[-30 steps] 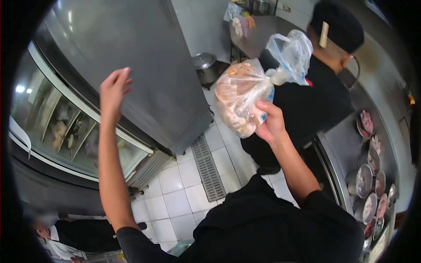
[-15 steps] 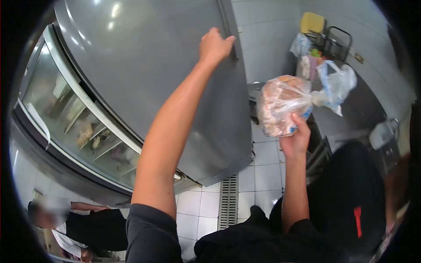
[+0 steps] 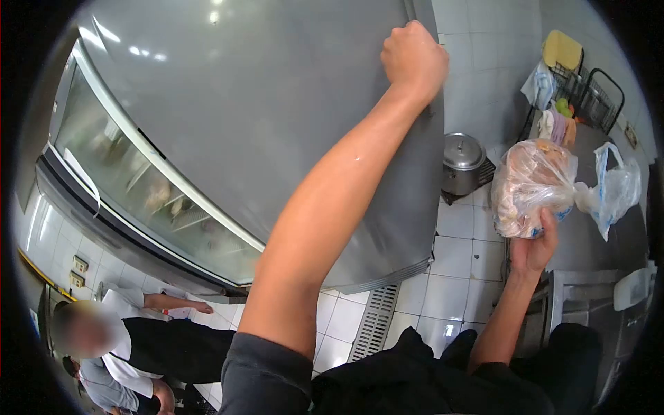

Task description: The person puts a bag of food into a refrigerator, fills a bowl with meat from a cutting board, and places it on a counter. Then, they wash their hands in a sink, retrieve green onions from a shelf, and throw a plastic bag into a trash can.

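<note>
My left hand [image 3: 415,63] reaches up and is closed in a fist at the handle [image 3: 409,10] along the edge of a large grey steel fridge door [image 3: 277,90]. The handle's lower part is hidden behind the hand. Out to the right, my right hand [image 3: 536,245] holds up a knotted clear plastic bag [image 3: 532,187] from below, thumb against its side. Pinkish, lumpy food fills the bag, and its loose top [image 3: 615,187] sticks out to the right beyond the knot.
Left of the door stands a glass-fronted cooler [image 3: 152,187] with food inside. A lidded metal pot [image 3: 463,155] sits low beyond the fridge. At right is a steel counter [image 3: 612,225] with cloths [image 3: 553,128]. A floor drain [image 3: 375,321] runs below. Another person [image 3: 166,346] stands lower left.
The view has swung left, so the fridge, bag and counter appear farther right. My left hand's fingers have curled into a fist at the handle. The pot has come into fuller view.
</note>
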Motion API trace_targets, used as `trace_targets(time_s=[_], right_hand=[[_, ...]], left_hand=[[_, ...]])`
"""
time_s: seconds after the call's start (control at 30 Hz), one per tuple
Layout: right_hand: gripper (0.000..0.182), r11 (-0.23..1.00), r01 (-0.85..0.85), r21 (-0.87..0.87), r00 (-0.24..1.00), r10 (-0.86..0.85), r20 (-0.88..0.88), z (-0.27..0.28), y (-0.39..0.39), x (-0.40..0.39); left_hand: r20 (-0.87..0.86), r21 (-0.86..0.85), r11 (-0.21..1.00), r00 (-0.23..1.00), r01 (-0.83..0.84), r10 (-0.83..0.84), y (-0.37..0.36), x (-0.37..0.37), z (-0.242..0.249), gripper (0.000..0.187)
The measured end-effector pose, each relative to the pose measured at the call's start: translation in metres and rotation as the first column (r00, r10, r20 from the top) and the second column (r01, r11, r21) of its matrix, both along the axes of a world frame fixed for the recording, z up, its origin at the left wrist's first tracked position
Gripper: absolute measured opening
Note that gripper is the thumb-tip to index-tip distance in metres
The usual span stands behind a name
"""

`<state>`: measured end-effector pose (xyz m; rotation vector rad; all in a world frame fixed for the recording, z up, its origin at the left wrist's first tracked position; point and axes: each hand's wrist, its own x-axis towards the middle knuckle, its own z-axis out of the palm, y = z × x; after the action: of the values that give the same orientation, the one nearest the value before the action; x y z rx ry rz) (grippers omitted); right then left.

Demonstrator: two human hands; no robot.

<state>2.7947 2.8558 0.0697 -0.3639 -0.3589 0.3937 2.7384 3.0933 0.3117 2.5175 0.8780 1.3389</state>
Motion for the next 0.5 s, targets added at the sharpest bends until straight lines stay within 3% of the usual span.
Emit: trace_targets(time_s=[0.3,0.4,0.5], right_hand=[[0.043,0.985,0.171,-0.023,0.985,-0.171,-0.013,0.023,-0.026,-0.010],[0.049,0.992,0.125,-0.026,0.992,-0.124,0.030,0.002,-0.038,0.008],[0.050,0.987,0.161,0.008,0.986,-0.161,0.051,0.020,-0.038,-0.007]], left_hand=[[0.128,0.141,0.990,0.992,0.005,-0.024,-0.007,-0.001,-0.009,0.023],[0.106,0.044,0.992,0.987,0.119,-0.123,-0.056,-0.039,-0.007,0.024],[0.136,-0.021,0.969,0.961,0.246,-0.241,-0.098,-0.084,-0.006,0.025]])
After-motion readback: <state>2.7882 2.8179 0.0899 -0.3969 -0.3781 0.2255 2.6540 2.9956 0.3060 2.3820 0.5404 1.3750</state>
